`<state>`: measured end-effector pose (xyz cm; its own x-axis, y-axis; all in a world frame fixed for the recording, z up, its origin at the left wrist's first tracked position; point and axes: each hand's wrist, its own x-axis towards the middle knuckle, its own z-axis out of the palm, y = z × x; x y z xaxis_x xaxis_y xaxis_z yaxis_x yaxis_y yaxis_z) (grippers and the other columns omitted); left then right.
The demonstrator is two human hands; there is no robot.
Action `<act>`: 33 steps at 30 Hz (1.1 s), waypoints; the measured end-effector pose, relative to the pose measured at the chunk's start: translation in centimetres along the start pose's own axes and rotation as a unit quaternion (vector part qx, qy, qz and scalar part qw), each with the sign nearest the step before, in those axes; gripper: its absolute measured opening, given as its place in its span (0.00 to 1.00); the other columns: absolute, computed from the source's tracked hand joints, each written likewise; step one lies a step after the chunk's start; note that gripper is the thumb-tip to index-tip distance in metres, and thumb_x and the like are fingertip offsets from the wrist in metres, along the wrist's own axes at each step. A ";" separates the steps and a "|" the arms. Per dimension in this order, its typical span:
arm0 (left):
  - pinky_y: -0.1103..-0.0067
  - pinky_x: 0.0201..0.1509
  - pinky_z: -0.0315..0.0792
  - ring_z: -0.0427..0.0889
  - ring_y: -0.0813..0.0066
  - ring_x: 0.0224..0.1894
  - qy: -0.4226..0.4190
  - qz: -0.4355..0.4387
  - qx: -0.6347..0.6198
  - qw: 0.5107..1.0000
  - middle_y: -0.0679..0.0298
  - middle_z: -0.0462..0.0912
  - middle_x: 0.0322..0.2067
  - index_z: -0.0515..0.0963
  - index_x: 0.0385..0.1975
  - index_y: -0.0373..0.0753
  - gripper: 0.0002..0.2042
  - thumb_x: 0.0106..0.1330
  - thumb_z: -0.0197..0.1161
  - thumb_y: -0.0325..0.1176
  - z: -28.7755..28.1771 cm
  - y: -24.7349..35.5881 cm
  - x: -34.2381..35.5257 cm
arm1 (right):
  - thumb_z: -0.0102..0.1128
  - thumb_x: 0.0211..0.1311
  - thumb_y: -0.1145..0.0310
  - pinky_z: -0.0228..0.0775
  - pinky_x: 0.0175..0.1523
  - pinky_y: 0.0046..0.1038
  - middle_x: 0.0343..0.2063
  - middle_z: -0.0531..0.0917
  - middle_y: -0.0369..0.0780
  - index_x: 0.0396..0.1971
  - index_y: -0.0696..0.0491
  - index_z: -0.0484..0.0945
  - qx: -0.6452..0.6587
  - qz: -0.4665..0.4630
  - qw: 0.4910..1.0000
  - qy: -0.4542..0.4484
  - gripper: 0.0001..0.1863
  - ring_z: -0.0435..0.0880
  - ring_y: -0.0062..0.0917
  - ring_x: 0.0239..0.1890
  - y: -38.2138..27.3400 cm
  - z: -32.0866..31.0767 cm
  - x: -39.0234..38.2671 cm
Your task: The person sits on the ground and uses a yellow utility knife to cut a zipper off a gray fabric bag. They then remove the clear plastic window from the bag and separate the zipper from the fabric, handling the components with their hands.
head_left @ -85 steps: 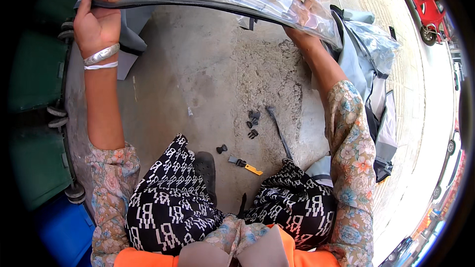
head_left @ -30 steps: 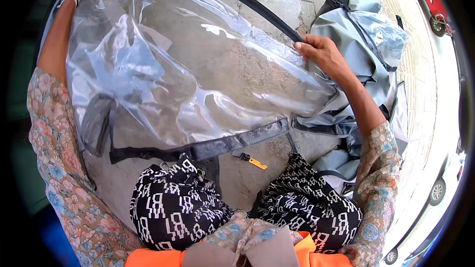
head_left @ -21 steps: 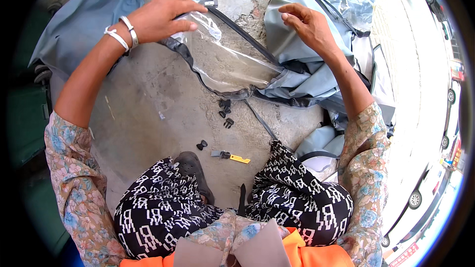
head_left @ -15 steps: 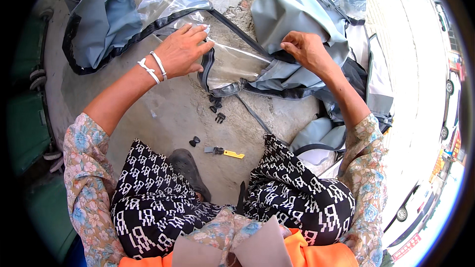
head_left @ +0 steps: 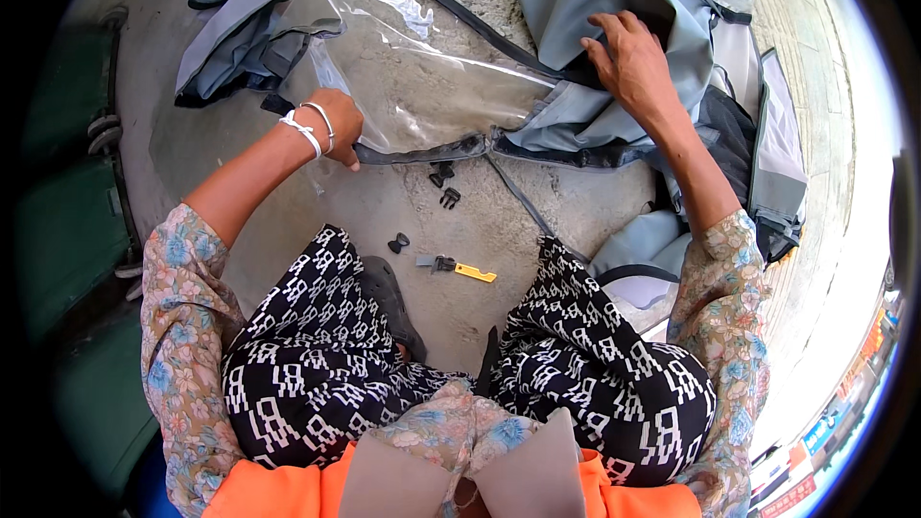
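My left hand (head_left: 335,130) grips the dark edge of a clear plastic panel (head_left: 436,96), its fingers curled around it. My right hand (head_left: 628,67) rests at the large grey fabric pile (head_left: 556,0), fingers apart and slightly bent, holding nothing visible. The panel's dark border (head_left: 422,152) runs toward that pile, and a folded grey section (head_left: 240,38) lies beyond my left hand. Below the panel are several black plastic buckles (head_left: 449,198), a yellow tool (head_left: 475,271) with a black-and-grey piece at one end, and a thin dark strap (head_left: 523,201).
Green wheeled bins (head_left: 72,201) line the left side. My patterned-clothed knees and a dark clog (head_left: 389,302) occupy the foreground. More grey and white material (head_left: 772,144) lies on the right, beside pale pavement (head_left: 825,115) with street objects at the rim.
Both hands held the clear sheet up and stretched, then released it onto the ground. My left hand has come down to the panel's lower border and closed on it; my right moved onto grey fabric.
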<state>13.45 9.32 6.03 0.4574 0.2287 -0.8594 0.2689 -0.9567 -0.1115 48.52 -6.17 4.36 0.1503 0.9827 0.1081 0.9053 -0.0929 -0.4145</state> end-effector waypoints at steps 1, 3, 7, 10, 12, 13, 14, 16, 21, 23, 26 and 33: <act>0.66 0.40 0.77 0.85 0.57 0.34 0.021 0.016 -0.008 1.000 0.57 0.85 0.26 0.87 0.28 0.46 0.22 0.46 0.71 0.59 0.8 0.1 0.1 | 0.61 0.60 0.67 0.70 0.51 0.43 0.41 0.78 0.47 0.45 0.56 0.77 0.038 -0.021 0.999 -0.005 0.15 0.76 0.43 0.48 -1.5 0.1 -1.1; 0.68 0.42 0.75 0.83 0.59 0.39 0.074 -0.044 -0.001 0.996 0.60 0.84 0.28 0.87 0.27 0.44 0.20 0.46 0.73 0.55 0.0 1.8 -0.1 | 0.61 0.59 0.71 0.71 0.47 0.38 0.34 0.77 0.44 0.37 0.57 0.76 0.098 -0.064 0.992 -0.042 0.08 0.76 0.40 0.42 -3.2 1.0 -3.4; 0.71 0.45 0.72 0.77 0.62 0.45 0.242 -0.044 0.023 0.969 0.63 0.81 0.31 0.86 0.27 0.42 0.14 0.49 0.73 0.47 -3.2 4.6 -0.3 | 0.63 0.57 0.68 0.69 0.45 0.37 0.32 0.76 0.44 0.35 0.55 0.76 0.058 -0.113 0.986 -0.108 0.09 0.76 0.39 0.39 -4.4 3.0 -7.4; 0.68 0.49 0.73 0.77 0.63 0.46 0.325 0.039 -0.083 0.941 0.63 0.81 0.35 0.83 0.34 0.40 0.12 0.55 0.70 0.40 -5.2 5.6 1.3 | 0.64 0.57 0.66 0.68 0.46 0.36 0.33 0.76 0.43 0.36 0.55 0.76 0.019 -0.120 0.983 -0.137 0.11 0.75 0.37 0.40 -4.9 4.5 -9.1; 0.67 0.54 0.72 0.77 0.62 0.49 0.430 0.115 -0.159 0.881 0.62 0.80 0.41 0.80 0.43 0.39 0.14 0.58 0.67 0.35 -6.9 6.0 4.2 | 0.63 0.56 0.64 0.66 0.47 0.34 0.32 0.77 0.41 0.33 0.55 0.77 -0.038 -0.128 0.981 -0.141 0.10 0.75 0.35 0.42 -5.0 5.3 -10.3; 0.67 0.57 0.72 0.76 0.61 0.51 0.500 0.156 -0.178 0.833 0.61 0.79 0.44 0.78 0.48 0.40 0.17 0.59 0.66 0.34 -7.6 6.0 6.0 | 0.63 0.56 0.65 0.66 0.47 0.34 0.32 0.77 0.41 0.33 0.55 0.77 -0.035 -0.131 0.979 -0.150 0.10 0.76 0.35 0.42 -5.1 5.3 -10.5; 0.67 0.57 0.72 0.75 0.59 0.53 0.545 0.169 -0.155 0.806 0.59 0.79 0.46 0.78 0.49 0.40 0.17 0.61 0.65 0.37 -8.0 5.9 8.1 | 0.63 0.57 0.65 0.66 0.47 0.34 0.32 0.77 0.41 0.32 0.54 0.78 -0.028 -0.138 0.978 -0.156 0.09 0.76 0.35 0.42 -5.1 5.5 -10.5; 0.68 0.56 0.72 0.75 0.57 0.56 0.524 0.157 -0.142 0.825 0.57 0.79 0.49 0.77 0.51 0.41 0.19 0.64 0.62 0.43 -9.2 5.7 11.4 | 0.63 0.57 0.65 0.67 0.47 0.34 0.31 0.78 0.41 0.32 0.54 0.79 0.008 -0.129 0.984 -0.121 0.09 0.76 0.35 0.41 -5.0 5.3 -10.1; 0.66 0.52 0.74 0.81 0.52 0.48 0.277 0.166 -0.218 0.921 0.52 0.83 0.43 0.79 0.50 0.41 0.29 0.60 0.62 0.59 -12.4 5.0 12.8 | 0.64 0.58 0.67 0.70 0.46 0.36 0.31 0.78 0.41 0.37 0.53 0.81 0.097 -0.100 0.986 -0.091 0.09 0.77 0.37 0.39 -4.1 2.4 -8.8; 0.68 0.43 0.76 0.83 0.54 0.36 0.294 0.206 -0.232 0.904 0.52 0.85 0.33 0.83 0.43 0.40 0.30 0.53 0.67 0.62 -12.1 4.8 13.4 | 0.64 0.57 0.68 0.71 0.46 0.36 0.33 0.79 0.41 0.38 0.54 0.80 0.116 -0.067 0.985 -0.111 0.10 0.78 0.38 0.40 -4.6 2.2 -9.3; 0.73 0.31 0.74 0.81 0.66 0.26 0.206 0.155 -0.297 0.920 0.59 0.83 0.24 0.85 0.33 0.39 0.28 0.53 0.67 0.63 -13.1 5.5 13.5 | 0.64 0.57 0.70 0.71 0.48 0.35 0.38 0.79 0.43 0.41 0.54 0.80 0.098 -0.055 0.993 0.041 0.11 0.76 0.39 0.44 -3.7 1.2 -7.8; 0.77 0.25 0.68 0.74 0.76 0.21 0.178 0.194 -0.401 0.878 0.67 0.75 0.18 0.77 0.25 0.39 0.16 0.62 0.66 0.47 -13.3 5.1 13.6 | 0.58 0.61 0.47 0.60 0.56 0.41 0.38 0.79 0.42 0.43 0.53 0.79 -0.196 -0.034 0.979 0.039 0.24 0.74 0.39 0.46 2.8 1.6 -5.7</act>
<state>32.28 9.98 0.39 0.8432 0.0927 -0.5295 0.4800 -0.5731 0.6641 49.58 -11.75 1.15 0.0994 0.9751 0.1982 0.9950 -0.0961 -0.0263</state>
